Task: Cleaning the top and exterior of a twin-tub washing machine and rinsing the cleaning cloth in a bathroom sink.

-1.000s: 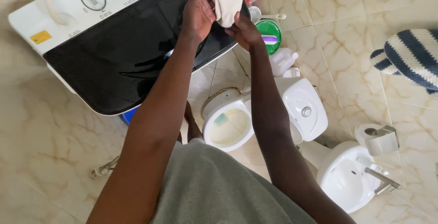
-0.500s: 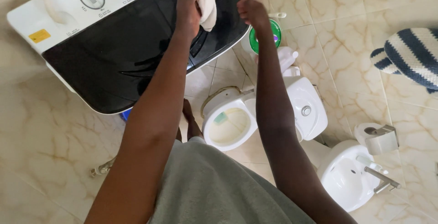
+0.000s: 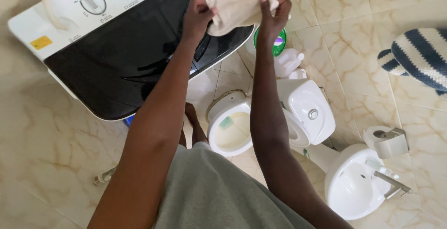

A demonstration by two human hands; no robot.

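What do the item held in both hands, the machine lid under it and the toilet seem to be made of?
Beige cloth, gripped by left hand and right hand: soft woven fabric, matte; it folds and sags. Washing machine lid: dark glossy plastic or glass, judging by its reflections. Toilet: white glazed ceramic, likely, given its smooth shine.

yellow label (image 3: 41, 42) on washer corner (image 3: 28, 24)

A beige cloth (image 3: 235, 6) hangs stretched and bunched at twelve o'clock, held in the air over the black lid (image 3: 121, 56) of the white washing machine (image 3: 56, 19), its right end gathered into a crumpled knot.
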